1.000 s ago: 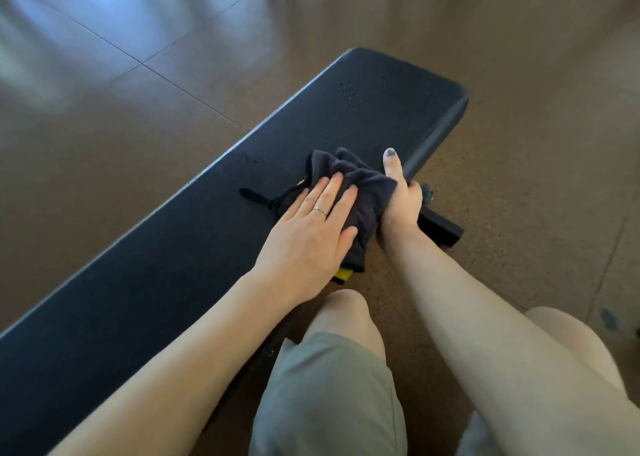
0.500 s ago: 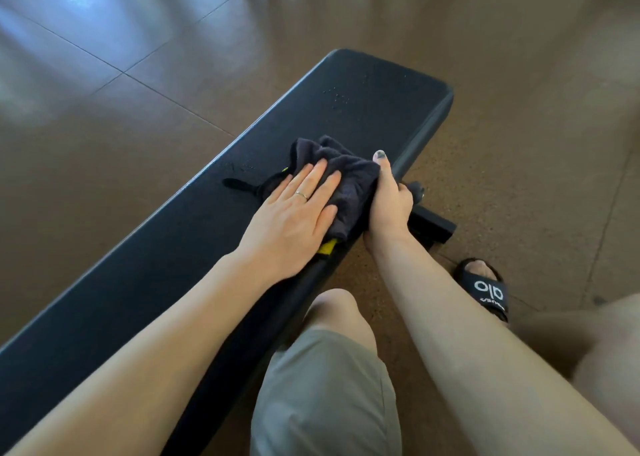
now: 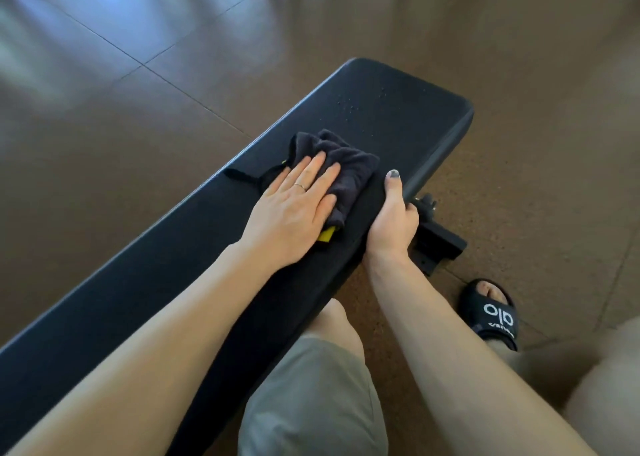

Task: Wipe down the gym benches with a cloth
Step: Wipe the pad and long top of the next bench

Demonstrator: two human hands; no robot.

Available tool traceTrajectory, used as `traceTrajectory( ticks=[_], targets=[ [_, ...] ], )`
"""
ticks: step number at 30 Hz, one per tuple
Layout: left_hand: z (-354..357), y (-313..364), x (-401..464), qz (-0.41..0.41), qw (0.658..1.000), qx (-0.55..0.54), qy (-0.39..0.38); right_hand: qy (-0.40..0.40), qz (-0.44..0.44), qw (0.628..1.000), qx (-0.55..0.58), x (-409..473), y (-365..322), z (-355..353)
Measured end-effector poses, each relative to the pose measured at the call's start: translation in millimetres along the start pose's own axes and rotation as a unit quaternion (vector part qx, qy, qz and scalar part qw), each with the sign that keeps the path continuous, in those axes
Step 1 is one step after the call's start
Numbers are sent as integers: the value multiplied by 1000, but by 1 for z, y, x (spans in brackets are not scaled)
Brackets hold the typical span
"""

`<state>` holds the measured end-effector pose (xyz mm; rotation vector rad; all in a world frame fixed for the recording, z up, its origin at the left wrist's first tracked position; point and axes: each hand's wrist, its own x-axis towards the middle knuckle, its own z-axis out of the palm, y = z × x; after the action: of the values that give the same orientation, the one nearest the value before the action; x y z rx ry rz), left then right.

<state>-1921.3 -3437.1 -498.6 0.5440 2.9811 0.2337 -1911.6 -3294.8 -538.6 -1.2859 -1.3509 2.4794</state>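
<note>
Sandal [image 3: 491, 313] beside bench [image 3: 398, 116], brown floor [image 3: 104, 109]

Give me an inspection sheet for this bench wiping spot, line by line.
Surface: black bench pad, droplets near its far end.
Job's things: dark cloth bunched on the pad, a yellow bit showing beneath it.
Clutter: nothing seen.
Grippers: left hand flat, pressing the cloth; right hand gripping the pad's near edge, thumb on top.
Cables: nothing seen.
Surroundings: brown floor; black bench foot; a black sandal on one foot.
</note>
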Motion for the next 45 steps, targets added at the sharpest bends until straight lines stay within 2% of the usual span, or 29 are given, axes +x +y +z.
traceTrajectory(
  ticks=[4,7,12,15,19,23,26,29,33,34,40,45],
  targets=[
    [3,9,-49,41,999,-5,9,7,-10,1000,-6,-2,-1,1],
    [2,3,-47,64,998,-9,4,14,-12,1000,-11,-3,-3,0],
    [0,-1,21,18,1000,11,10,15,-15,1000,-21,-3,-8,3],
    [0,7,21,4,1000,8,5,17,-17,999,-29,-6,-8,3],
    [6,15,-35,78,997,0,-1,17,-29,999,-19,-9,-8,2],
    [3,-7,-16,123,992,-4,2,10,-33,999,-18,-7,-8,1],
    [-1,-33,21,82,996,-8,24,14,-28,999,-34,-7,-10,5],
    [-7,-69,37,0,999,-8,52,12,-29,998,-51,-8,-11,5],
    [-19,-112,3,-204,977,-58,0,16,-38,997,-61,-13,-13,4],
    [-21,-116,-13,-232,970,-66,-14,19,-37,998,-57,-15,-13,4],
    [-26,-112,-85,-238,971,-19,9,17,-40,997,-61,-16,-14,6],
    [-21,-94,-20,-222,975,6,32,27,-46,996,-66,-12,-12,7]
  ],
)
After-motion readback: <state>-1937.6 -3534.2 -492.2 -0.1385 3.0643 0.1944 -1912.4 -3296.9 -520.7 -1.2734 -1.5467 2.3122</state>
